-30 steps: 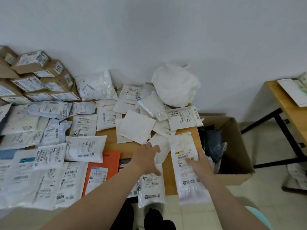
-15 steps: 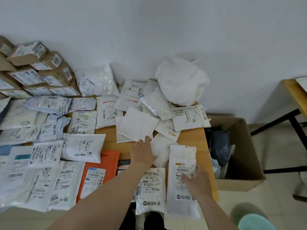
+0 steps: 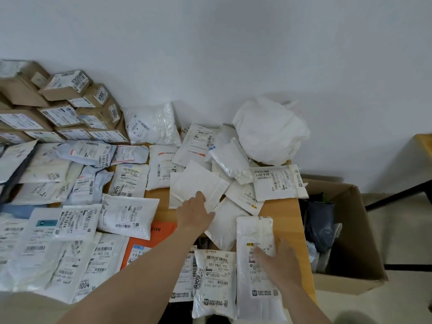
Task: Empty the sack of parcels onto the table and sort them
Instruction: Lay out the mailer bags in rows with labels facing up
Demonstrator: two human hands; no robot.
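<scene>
On the table [image 3: 281, 208], fingers [image 3: 199, 197] flat: left hand [image 3: 195, 212] touches one parcel [image 3: 198, 181], right hand [image 3: 279, 261] one long parcel [image 3: 254, 232].

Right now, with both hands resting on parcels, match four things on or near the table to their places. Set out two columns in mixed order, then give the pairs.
Things
1 orange envelope
2 crumpled white sack
3 open cardboard box
4 long white parcel

Places
a under the right hand
b on the floor beside the table
c against the wall, at the table's far edge
d partly hidden beneath white parcels

Pairs: 1-d, 2-c, 3-b, 4-a
</scene>
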